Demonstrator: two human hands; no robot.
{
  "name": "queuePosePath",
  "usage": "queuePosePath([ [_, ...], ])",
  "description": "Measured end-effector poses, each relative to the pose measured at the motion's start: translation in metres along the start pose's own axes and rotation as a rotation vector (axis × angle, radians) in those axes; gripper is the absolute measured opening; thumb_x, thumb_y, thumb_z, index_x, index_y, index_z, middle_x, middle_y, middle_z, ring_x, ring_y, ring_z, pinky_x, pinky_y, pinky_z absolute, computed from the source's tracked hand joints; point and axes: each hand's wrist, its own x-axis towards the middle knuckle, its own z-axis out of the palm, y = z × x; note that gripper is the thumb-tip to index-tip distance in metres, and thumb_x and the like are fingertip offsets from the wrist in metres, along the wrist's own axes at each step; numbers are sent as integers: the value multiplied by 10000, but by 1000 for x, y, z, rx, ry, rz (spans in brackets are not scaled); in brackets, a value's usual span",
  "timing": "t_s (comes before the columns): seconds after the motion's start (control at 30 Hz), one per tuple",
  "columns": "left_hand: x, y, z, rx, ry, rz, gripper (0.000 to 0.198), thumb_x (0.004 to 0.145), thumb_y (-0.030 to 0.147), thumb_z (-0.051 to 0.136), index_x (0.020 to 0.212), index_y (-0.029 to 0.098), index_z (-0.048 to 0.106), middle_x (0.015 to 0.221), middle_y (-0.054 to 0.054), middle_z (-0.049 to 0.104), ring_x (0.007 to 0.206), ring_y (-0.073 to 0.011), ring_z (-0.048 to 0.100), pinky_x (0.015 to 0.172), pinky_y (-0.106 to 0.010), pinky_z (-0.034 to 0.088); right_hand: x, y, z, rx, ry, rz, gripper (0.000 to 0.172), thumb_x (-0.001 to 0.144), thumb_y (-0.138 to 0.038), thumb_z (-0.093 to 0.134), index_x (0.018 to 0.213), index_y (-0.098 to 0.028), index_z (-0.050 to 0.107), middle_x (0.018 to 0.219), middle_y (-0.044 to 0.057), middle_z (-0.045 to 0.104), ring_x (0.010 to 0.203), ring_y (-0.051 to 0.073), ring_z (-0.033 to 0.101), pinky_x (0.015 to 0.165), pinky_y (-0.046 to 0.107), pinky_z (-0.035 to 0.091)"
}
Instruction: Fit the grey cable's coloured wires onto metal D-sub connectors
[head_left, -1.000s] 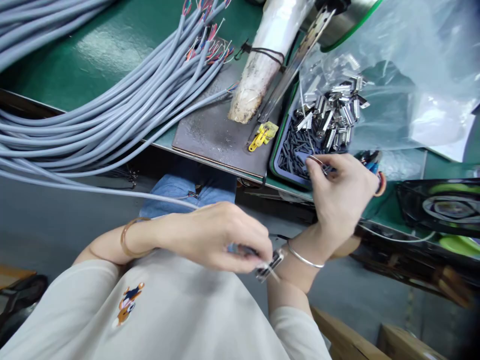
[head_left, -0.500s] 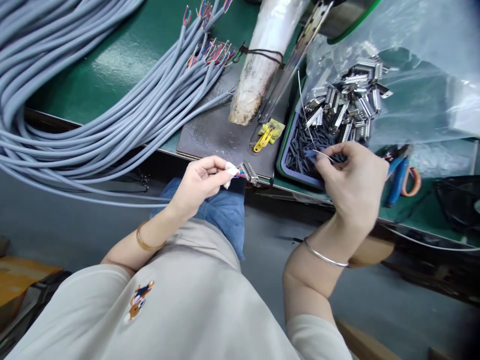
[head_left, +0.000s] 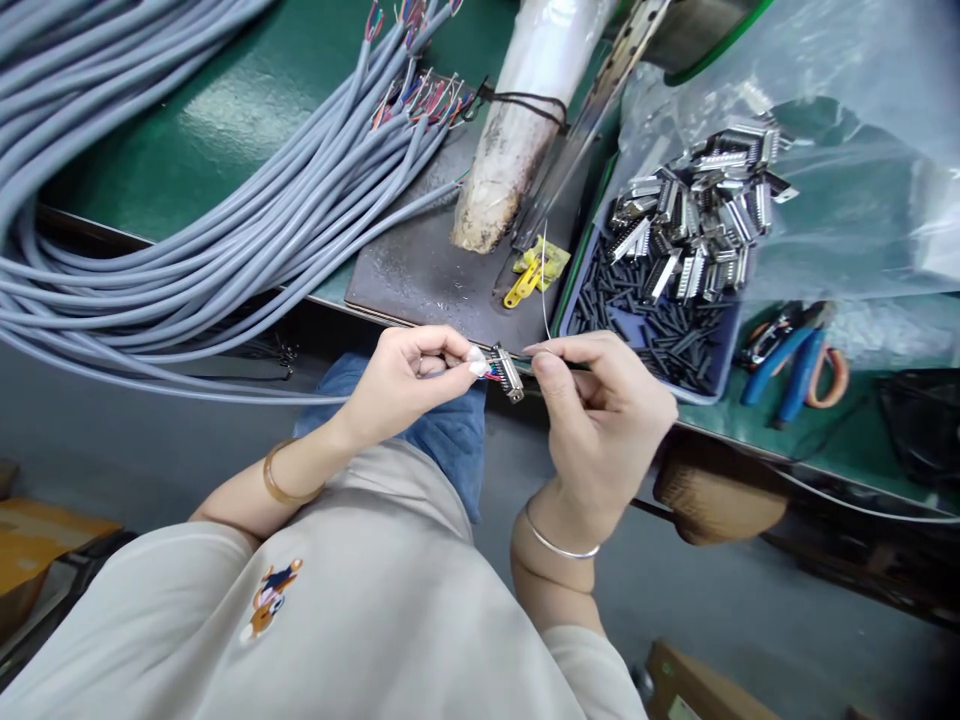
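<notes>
My left hand (head_left: 409,385) is closed in a pinch, with white coverings on its fingertips. It holds the coloured wires at the end of a grey cable (head_left: 300,398). At those wires sits a metal multi-pin connector (head_left: 508,373), just beyond the fingertips. Thumb and forefinger of my right hand (head_left: 604,410) pinch a thin silvery wire (head_left: 544,290), which looks like solder and rises past the plastic bin. The right fingertips are close to the connector's right side; whether the wire touches it I cannot tell.
A bundle of grey cables (head_left: 300,220) with stripped ends lies at left. A blue bin (head_left: 724,365) holds black sleeves, with metal connectors (head_left: 697,210) above them. Blue-handled pliers (head_left: 801,370) lie at right. A white wrapped bar (head_left: 517,120) and yellow clip (head_left: 525,284) rest on a dark plate (head_left: 420,270).
My right hand has moved left from in front of the bin to beside the connector, bringing the thin wire along. My left hand still holds the cable's wires, almost in place.
</notes>
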Motion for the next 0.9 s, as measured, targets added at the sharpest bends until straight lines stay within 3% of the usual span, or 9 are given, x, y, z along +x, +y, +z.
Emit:
queuePosePath([
  [0.4,-4,1,-1,59,-101,59,101,720,156,736,732,105,649,619,38,532,525,-20,393,490,-157,320,4,-2,3,-59,-138,-82,180,938,-194,680,764,-202,633,680,-51,583,559,65,458,516,236,347],
  [0.57,-3,-1,-7,-53,-178,63,315,717,135,754,999,152,613,748,17,642,626,-64,567,548,-160,418,3,-2,4,-129,-260,-177,124,908,-238,739,800,-206,689,676,-55,580,554,56,447,534,232,354],
  [0.6,-3,-2,-9,-105,-209,66,361,735,153,759,1063,162,608,756,15,662,618,-67,582,547,-163,429,2,-3,3,-115,-249,-172,57,900,-257,752,872,-215,726,677,-56,576,545,57,435,529,235,348],
  [0.67,-1,-4,-11,-186,-255,81,345,796,200,757,1116,166,633,763,5,701,556,-54,564,530,-169,438,-1,-2,0,-80,-153,-129,185,892,-301,763,1068,-245,754,678,-59,564,517,62,392,502,246,319],
  [0.77,2,-5,-13,-224,-239,106,160,861,239,756,985,147,712,773,-21,743,482,-22,499,499,-167,435,-7,-2,-5,-75,-3,-40,306,901,-326,739,1202,-273,732,688,-53,592,478,63,309,459,253,271],
  [0.9,3,-6,-13,-233,-208,133,140,829,270,814,860,148,753,725,-14,741,429,-9,438,400,-153,354,-13,0,-3,-44,-87,88,277,908,-313,719,1179,-263,750,780,-13,702,460,54,336,426,231,309],
])
